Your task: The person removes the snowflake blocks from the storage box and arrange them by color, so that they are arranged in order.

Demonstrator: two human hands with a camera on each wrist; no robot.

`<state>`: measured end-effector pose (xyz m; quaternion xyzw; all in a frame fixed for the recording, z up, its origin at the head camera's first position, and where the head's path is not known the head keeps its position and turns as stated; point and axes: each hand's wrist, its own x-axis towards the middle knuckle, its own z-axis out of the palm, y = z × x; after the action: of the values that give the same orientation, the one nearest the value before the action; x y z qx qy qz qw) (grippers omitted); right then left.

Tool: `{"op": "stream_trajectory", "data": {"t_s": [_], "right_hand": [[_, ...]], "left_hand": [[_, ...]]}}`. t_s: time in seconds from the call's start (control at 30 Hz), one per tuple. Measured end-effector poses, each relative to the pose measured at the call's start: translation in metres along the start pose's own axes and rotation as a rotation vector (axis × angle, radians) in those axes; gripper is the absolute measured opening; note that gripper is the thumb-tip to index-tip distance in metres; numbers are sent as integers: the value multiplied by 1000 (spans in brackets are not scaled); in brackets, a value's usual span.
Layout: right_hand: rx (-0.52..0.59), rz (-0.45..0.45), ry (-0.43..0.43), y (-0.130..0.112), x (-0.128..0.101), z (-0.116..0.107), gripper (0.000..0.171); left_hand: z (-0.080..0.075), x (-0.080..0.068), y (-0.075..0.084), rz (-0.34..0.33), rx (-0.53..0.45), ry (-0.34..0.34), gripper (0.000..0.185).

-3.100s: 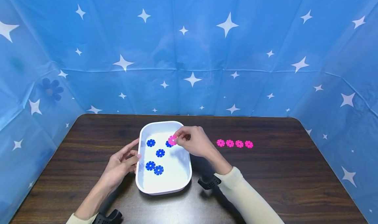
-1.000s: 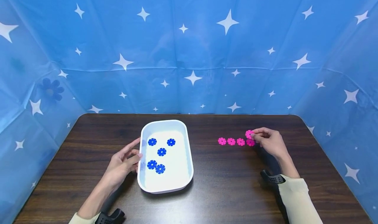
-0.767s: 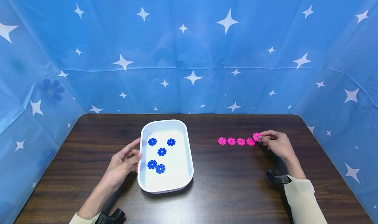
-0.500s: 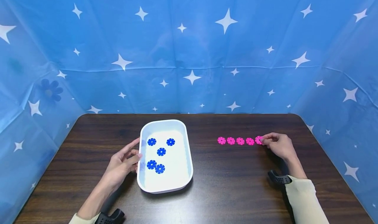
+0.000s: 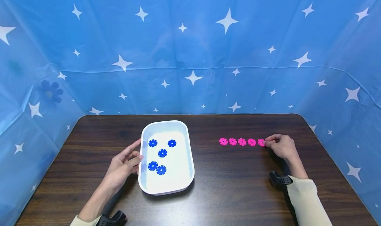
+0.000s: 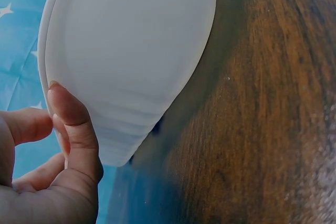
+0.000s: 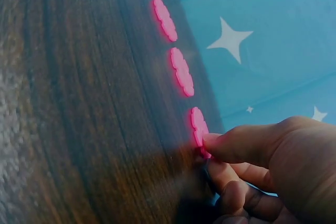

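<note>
Pink disc (image 5: 261,142) pinched in my right hand (image 5: 282,147): I'd flatten it, aligned with the row (image 5: 242,142) at left; my left hand (image 5: 121,164) grips the tray (image 5: 178,178).

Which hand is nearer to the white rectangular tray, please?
Left: the left hand touches the white rectangular tray on its left side; the right hand is well to its right.

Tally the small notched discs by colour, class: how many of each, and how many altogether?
Blue notched discs, all in the white tray: 5
Pink notched discs, counting the one the right hand pinches: 5
Total: 10
</note>
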<state>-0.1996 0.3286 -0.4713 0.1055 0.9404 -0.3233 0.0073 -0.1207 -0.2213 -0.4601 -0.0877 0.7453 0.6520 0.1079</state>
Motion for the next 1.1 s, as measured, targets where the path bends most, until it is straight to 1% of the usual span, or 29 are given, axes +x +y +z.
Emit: {"op": "stream_trajectory", "data": {"t_s": [0.23, 0.33, 0.43, 0.73, 0.97, 1.1], "right_hand": [[-7, -8, 20, -3, -4, -2, 23], [-9, -41, 38, -6, -7, -3, 25], [7, -82, 37, -10, -9, -4, 28], [46, -178, -9, -34, -17, -2, 30], [37, -253, -45, -53, -25, 4, 30], [49, -295, -69, -64, -29, 8, 30]], "left_hand": [[1, 1, -1, 4, -4, 0, 62], [1, 1, 0, 2, 8, 8, 62], [0, 0, 0, 5, 18, 8, 62], [-1, -1, -1, 13, 10, -8, 62], [-1, -1, -1, 12, 16, 2, 62], [0, -1, -1, 10, 17, 3, 62]]}}
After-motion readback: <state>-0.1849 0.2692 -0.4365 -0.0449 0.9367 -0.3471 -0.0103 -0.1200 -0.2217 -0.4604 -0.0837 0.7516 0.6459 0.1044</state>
